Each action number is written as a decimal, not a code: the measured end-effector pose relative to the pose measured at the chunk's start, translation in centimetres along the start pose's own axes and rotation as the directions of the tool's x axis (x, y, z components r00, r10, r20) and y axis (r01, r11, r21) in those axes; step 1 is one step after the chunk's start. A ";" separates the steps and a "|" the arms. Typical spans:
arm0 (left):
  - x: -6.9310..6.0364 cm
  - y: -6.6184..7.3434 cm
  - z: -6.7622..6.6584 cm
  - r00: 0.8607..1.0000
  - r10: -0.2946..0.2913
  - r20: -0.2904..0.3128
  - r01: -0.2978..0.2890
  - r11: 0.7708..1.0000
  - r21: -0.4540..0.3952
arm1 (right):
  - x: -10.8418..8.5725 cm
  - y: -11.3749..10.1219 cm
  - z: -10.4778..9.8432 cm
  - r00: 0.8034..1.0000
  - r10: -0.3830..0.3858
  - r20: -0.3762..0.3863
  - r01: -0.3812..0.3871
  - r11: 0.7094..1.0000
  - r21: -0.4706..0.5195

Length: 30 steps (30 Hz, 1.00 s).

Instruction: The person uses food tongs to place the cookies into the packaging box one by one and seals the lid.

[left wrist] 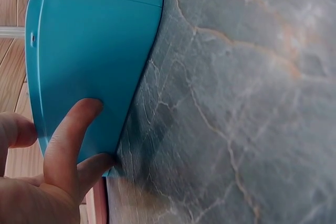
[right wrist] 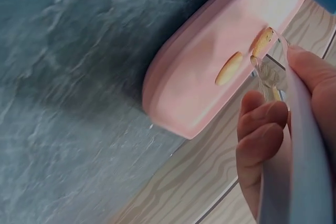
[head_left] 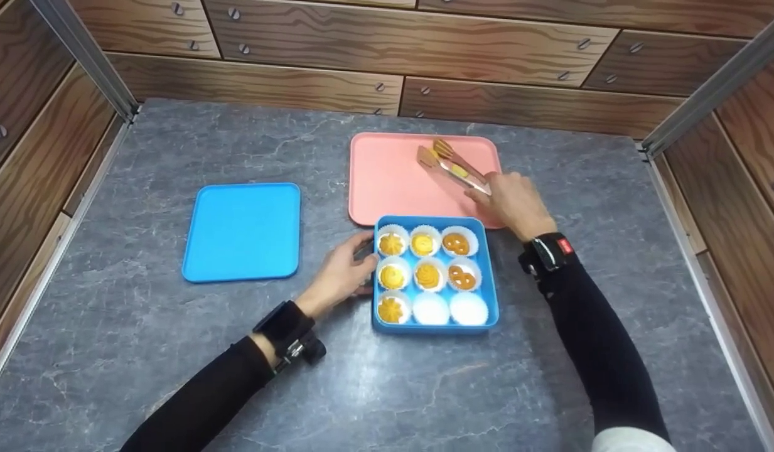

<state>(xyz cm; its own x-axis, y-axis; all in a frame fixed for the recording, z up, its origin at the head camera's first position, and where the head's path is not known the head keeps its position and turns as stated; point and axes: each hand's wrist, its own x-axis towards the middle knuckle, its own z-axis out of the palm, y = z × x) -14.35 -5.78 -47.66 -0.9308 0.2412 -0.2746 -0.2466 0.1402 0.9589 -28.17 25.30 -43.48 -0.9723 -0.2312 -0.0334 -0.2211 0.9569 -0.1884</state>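
Note:
The right hand [head_left: 515,199] grips tongs [head_left: 465,174] with brown ends over the pink tray [head_left: 387,182]. In the right wrist view, one cookie [right wrist: 262,41] lies at the tong tips, and another cookie [right wrist: 229,68] rests on the tray beside it. Whether the tips pinch the first one I cannot tell. Fingertips of the left hand [head_left: 339,270] touch the left side of the blue box [head_left: 492,282]; in the left wrist view its fingers lie spread on the box wall [left wrist: 100,51]. Paper cups in the box hold several cookies; the two cups [head_left: 430,309] at front middle and right look white inside.
A flat blue lid or tray [head_left: 242,232] lies on the grey marbled table to the left. The pink tray sits directly behind the box. Wood-patterned panels [head_left: 267,78] close off the back and both sides, with metal posts at the corners.

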 end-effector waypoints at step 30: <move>-0.2 0.0 0.0 0.999 0.042 -0.003 -0.042 0.999 0.030 | -10.4 2.9 -2.3 0.961 -0.213 -0.175 0.222 0.975 0.031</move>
<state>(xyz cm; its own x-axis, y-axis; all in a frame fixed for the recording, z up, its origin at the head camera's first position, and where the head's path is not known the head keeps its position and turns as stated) -14.13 -5.84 -47.57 -0.9412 0.2442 -0.2336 -0.1989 0.1586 0.9671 -18.89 30.82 -41.45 -0.9007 -0.3956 0.1797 -0.4289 0.8758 -0.2215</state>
